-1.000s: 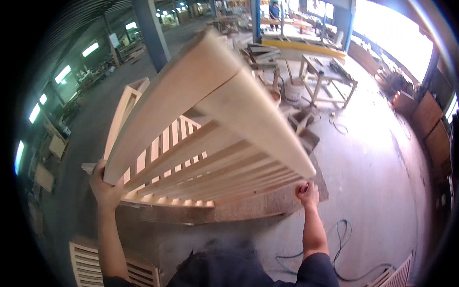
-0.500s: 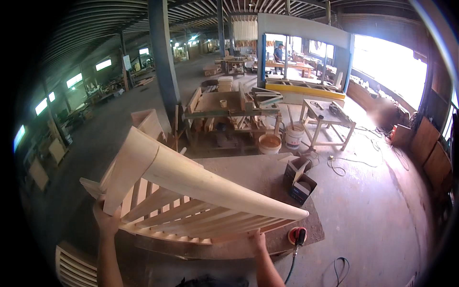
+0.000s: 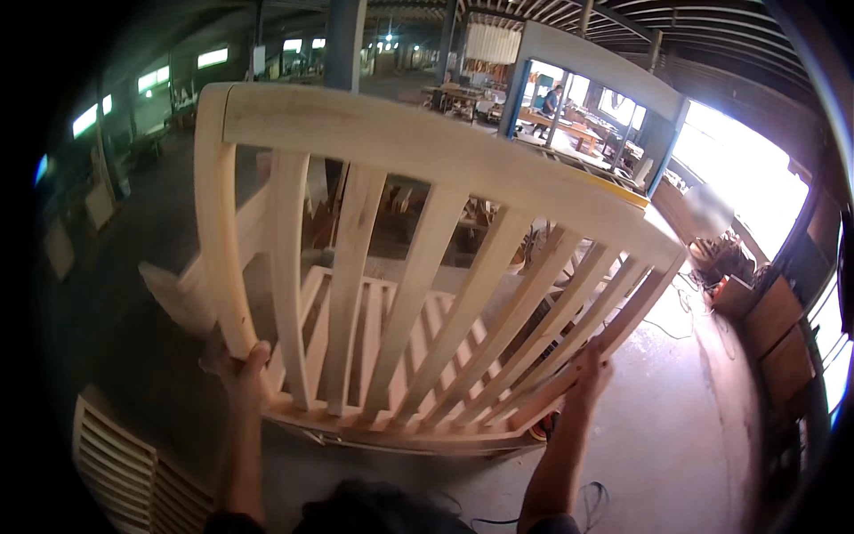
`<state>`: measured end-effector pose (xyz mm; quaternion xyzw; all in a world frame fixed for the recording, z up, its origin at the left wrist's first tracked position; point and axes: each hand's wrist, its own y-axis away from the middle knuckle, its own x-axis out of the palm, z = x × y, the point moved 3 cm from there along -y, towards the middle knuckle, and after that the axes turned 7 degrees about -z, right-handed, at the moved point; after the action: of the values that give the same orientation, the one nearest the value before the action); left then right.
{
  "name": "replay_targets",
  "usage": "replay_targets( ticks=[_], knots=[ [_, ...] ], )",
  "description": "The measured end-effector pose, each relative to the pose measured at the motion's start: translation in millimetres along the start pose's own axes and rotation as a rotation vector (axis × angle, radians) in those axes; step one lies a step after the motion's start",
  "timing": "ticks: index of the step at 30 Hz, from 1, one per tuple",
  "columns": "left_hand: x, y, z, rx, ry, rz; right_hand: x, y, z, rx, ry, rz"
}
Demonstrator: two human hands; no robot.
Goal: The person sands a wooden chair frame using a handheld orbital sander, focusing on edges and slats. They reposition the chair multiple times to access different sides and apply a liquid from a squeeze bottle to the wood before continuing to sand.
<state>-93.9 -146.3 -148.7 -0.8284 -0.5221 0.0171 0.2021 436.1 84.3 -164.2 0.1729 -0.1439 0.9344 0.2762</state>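
Note:
A pale, unfinished slatted wooden frame (image 3: 400, 133), like a bench or chair back, stands tilted up before me, its wide top rail far and its slats fanning down to a curved lower rail. My left hand (image 3: 242, 367) is closed round the lower end of its left post, thumb on the near side. Gripping the right side rail near its lower part is my right hand (image 3: 587, 374). More slats (image 3: 436, 320) show through the gaps. Part of a sander (image 3: 543, 427) peeks out below the right rail; the rest is hidden.
Another slatted wooden panel (image 3: 116, 454) lies low at the left. A dark hose (image 3: 594, 503) lies on the floor at the lower right. Boards (image 3: 774, 311) lean along the right wall. Far back, a person (image 3: 551, 100) stands by a workbench, beyond a blue-framed structure.
The frame has swung up from lying tilted on its side, so its slats now face me. Both hands have stayed on it, the right one moving up and to the right.

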Motion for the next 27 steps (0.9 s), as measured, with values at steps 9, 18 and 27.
replay_targets(
  ticks=[9, 18, 27],
  knots=[
    [9, 61, 162, -0.62, 0.462, -0.194, 152, 29, 221, -0.625, 0.436, 0.326],
    [46, 205, 357, -1.294, 0.775, 0.367, 305, 192, 210, -1.278, 0.875, 0.675],
    [14, 188, 244, -1.322, -0.027, 1.216, 285, 274, 130, -1.455, 0.794, 1.032]
  ],
)
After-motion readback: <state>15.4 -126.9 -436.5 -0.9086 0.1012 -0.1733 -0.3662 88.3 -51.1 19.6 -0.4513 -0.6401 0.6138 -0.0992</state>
